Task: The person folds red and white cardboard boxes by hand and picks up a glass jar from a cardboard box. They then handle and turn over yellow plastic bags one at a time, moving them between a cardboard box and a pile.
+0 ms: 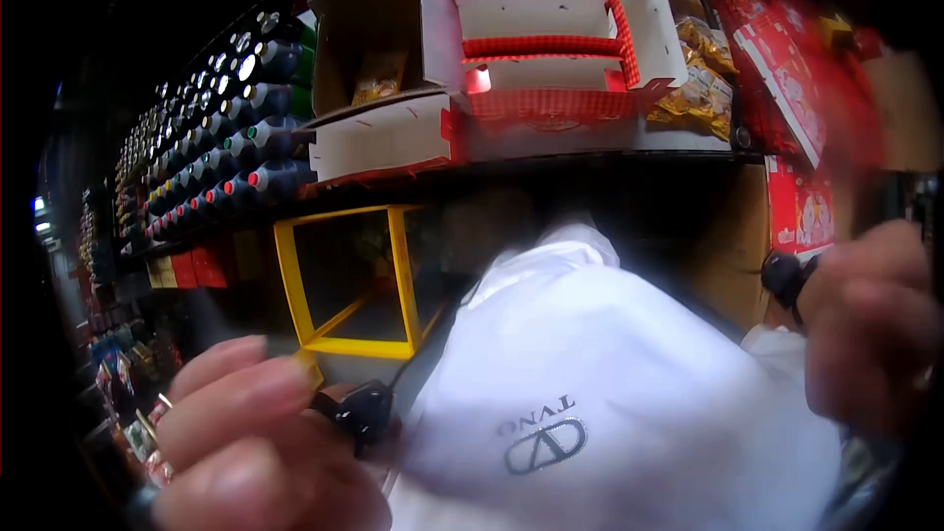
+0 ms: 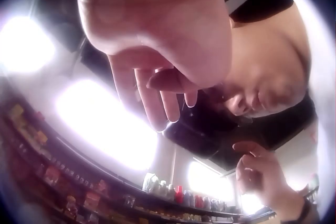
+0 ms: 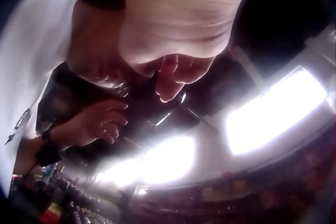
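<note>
While the head view sets the left hand [image 1: 246,433] low at the left and the blurred right hand [image 1: 870,324] at the right, with the white shirt [image 1: 610,374] between them, only that view shows the shelf [image 1: 590,143] of cardboard boxes [image 1: 536,15], the bottles [image 1: 236,138] and a yellow frame [image 1: 344,280]. Both wrist views look upward to bright ceiling lights [image 3: 273,113] instead. Both hands are raised, fingers hanging loosely curled and holding nothing, near the shirt without gripping it.
</note>
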Available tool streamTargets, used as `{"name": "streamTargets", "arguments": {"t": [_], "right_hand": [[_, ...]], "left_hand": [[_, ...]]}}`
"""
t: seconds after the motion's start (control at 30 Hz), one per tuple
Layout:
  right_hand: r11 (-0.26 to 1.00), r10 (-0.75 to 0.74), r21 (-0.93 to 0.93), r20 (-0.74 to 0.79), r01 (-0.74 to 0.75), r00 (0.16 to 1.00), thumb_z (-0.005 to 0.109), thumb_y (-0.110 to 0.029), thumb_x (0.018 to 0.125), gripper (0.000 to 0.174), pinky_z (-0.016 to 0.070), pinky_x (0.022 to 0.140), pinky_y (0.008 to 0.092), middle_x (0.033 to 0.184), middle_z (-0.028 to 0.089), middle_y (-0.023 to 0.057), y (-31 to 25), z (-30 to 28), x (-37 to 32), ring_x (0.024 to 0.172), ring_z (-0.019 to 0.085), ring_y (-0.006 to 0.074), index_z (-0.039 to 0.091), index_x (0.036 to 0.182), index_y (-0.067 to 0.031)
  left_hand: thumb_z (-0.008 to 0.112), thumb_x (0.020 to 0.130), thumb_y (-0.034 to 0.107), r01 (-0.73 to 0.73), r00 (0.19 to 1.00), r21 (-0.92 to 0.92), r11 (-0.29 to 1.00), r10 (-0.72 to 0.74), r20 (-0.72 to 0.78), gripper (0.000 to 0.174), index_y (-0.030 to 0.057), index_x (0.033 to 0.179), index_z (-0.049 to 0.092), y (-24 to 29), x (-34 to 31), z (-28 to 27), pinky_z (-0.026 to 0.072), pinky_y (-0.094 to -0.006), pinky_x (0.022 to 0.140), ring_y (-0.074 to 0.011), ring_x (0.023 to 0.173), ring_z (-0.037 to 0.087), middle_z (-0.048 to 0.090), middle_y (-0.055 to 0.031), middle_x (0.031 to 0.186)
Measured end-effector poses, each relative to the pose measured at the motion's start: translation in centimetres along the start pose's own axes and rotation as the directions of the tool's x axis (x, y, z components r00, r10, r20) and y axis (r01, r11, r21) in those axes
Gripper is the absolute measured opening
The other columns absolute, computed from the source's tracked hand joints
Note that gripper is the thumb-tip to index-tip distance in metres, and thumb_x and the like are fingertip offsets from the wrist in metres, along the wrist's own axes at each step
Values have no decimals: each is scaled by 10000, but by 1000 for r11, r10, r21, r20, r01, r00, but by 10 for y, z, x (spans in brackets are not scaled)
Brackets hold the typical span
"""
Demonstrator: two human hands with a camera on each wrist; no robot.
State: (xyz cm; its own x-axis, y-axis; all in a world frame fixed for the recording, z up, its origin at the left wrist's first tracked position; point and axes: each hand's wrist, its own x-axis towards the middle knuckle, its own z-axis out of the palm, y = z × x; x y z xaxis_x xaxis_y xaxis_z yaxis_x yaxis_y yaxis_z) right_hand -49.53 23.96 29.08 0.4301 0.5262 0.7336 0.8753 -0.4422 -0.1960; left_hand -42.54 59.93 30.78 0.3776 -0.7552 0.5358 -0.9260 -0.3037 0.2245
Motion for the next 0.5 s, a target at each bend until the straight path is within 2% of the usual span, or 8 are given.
{"name": "streamTargets", "arguments": {"t": [0.07, 0.13, 0.17, 0.2, 0.3, 0.37, 0.43, 0.5], "right_hand": [[952, 274, -103, -132, -288, 953, 546, -1, 938, 366, 461, 603, 260, 865, 633, 152, -23, 14, -17, 634, 563, 183, 451, 1280, 89], [817, 530, -86, -274, -570, 802, 580, 42, 916, 431, 472, 646, 240, 863, 650, 136, -48, 39, -46, 677, 579, 153, 438, 1321, 75], [724, 637, -49, -334, -688, 695, 597, 64, 905, 468, 477, 667, 230, 862, 658, 128, -60, 52, -61, 699, 588, 138, 431, 1342, 68], [619, 752, 90, -354, -780, 556, 584, 76, 908, 465, 469, 657, 210, 853, 649, 105, -69, 63, -73, 713, 587, 108, 446, 1352, 52], [326, 907, 118, -320, -938, 275, 644, 1, 926, 386, 451, 587, 194, 777, 654, 43, -95, 83, -102, 639, 578, 52, 566, 1304, -25], [231, 920, -37, -317, -972, 231, 665, -32, 924, 298, 459, 553, 219, 709, 653, 44, -105, 88, -113, 599, 597, 71, 634, 1220, -48], [196, 928, -97, -302, -976, 216, 676, -57, 920, 244, 475, 549, 247, 699, 656, 53, -106, 89, -121, 584, 616, 103, 665, 1163, -66], [181, 933, -151, -285, -972, 218, 682, -84, 918, 201, 491, 553, 277, 701, 662, 65, -101, 86, -131, 580, 635, 145, 684, 1118, -80]], "left_hand": [[578, 939, 97, 141, 979, -120, 983, -157, -130, 251, 2, 1166, 530, 5, -20, 24, 579, -410, 803, -314, 904, 688, 645, -216, 1118], [635, 798, -51, 226, 885, -323, 919, -332, -326, 234, 18, 1019, 665, 4, -39, 71, 575, -369, 756, -323, 892, 704, 698, -199, 1066], [540, 748, -150, 303, 901, -262, 916, -365, -235, 401, 20, 1077, 692, -8, -50, 82, 558, -302, 683, -311, 872, 713, 712, -200, 1016], [455, 734, -180, 459, 852, -325, 827, -513, -101, 508, 35, 1125, 698, -15, -68, 100, 554, -292, 672, -298, 901, 717, 710, -172, 1056], [491, 794, -142, 634, 772, -187, 750, -627, 103, 429, 77, 1109, 684, -35, -126, 168, 559, -365, 756, -318, 911, 690, 683, -140, 1054], [517, 810, -99, 662, 738, -103, 743, -621, 264, 365, 76, 1081, 686, -31, -163, 198, 546, -407, 800, -366, 948, 659, 684, -135, 1063], [516, 809, -92, 613, 768, -145, 776, -542, 342, 359, 76, 1076, 687, -21, -190, 221, 543, -417, 811, -365, 958, 659, 683, -138, 1058], [525, 825, -73, 646, 731, -185, 741, -530, 430, 339, 72, 1081, 694, -7, -195, 230, 548, -413, 821, -358, 959, 666, 689, -137, 1077]]}}
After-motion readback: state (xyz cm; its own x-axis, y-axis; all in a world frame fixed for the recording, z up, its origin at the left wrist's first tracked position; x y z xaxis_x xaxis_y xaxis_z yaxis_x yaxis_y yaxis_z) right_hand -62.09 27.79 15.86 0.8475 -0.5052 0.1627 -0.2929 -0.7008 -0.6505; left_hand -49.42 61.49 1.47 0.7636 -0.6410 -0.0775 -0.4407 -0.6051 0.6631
